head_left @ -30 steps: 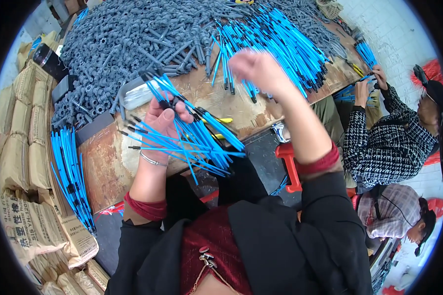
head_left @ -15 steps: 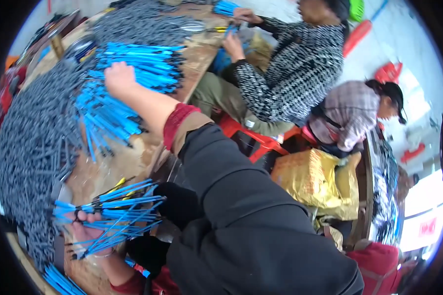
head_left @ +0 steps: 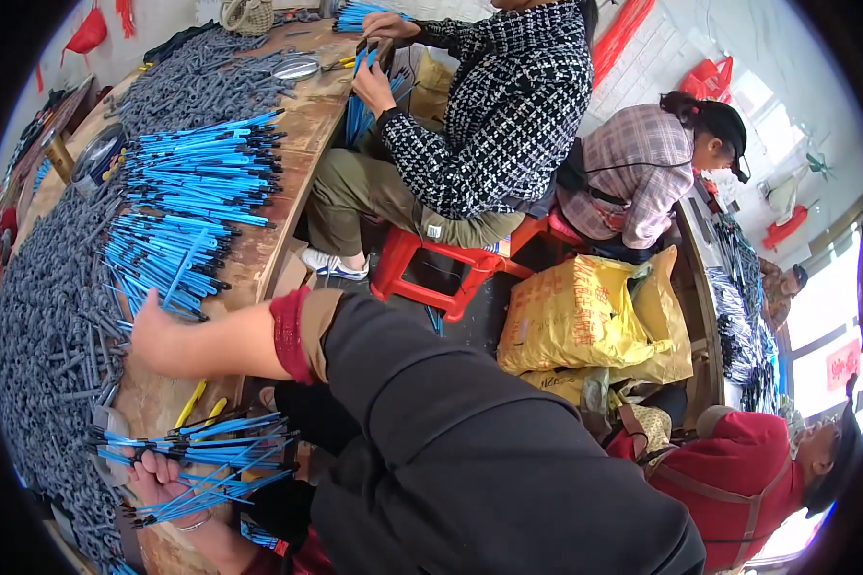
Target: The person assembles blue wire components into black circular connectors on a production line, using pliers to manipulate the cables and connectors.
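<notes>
My left hand (head_left: 165, 479) is closed around a fanned bundle of thin blue rods (head_left: 225, 443) with black ends, held low over the near part of the table. Farther up, my right hand (head_left: 158, 340) is curled at the near edge of a big pile of similar blue rods (head_left: 197, 172). A single blue rod (head_left: 186, 264) slants up from its thumb, across the pile, and looks pinched in it. Most fingers of this hand are hidden behind its back. Yellow-handled pliers (head_left: 201, 407) lie between my two hands.
Heaps of small grey plastic pieces (head_left: 43, 316) cover the left of the wooden table (head_left: 259, 244). A co-worker (head_left: 494, 105) on a red stool (head_left: 441, 273) handles blue parts at the far end. Yellow sacks (head_left: 575, 316) stand on the floor to the right; more people sit beyond.
My right hand has moved from atop the rod pile down to its near edge, closer to my left hand. The view has shifted. My left hand keeps its bundle.
</notes>
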The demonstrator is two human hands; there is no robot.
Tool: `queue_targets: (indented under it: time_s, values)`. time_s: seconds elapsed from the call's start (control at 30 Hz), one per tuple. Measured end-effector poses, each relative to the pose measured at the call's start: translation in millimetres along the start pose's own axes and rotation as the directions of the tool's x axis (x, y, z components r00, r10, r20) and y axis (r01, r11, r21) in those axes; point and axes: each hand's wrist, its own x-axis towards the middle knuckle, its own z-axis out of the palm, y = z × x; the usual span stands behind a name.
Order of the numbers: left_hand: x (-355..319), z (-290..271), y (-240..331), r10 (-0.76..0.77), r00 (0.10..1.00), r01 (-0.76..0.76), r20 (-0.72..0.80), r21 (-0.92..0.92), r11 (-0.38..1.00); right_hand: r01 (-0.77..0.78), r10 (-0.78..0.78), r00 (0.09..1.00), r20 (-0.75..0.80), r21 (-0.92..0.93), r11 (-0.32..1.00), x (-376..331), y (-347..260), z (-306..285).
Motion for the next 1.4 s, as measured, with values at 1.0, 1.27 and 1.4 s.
queue_targets:
  time_s: [1.0,1.27,1.4]
  values:
    - [-50.2,28.6,21.1,0.251,0.947,-0.147,-0.202,0.422,0.895,0.303,0.202,0.632,-0.748,0.478,0.824,-95.4,21.5,-127.9]
    - [-58.2,88.7,2.6,0.324,0.831,-0.126,-0.452,0.415,0.901,0.795,-0.163,0.554,-0.817,0.459,0.397,-189.7,-38.6,-128.8]
    - [-81.5,81.3,10.1,0.328,0.892,-0.167,-0.311,0.447,0.879,0.548,-0.040,0.778,-0.627,0.646,0.531,-221.2,-58.8,-101.3]
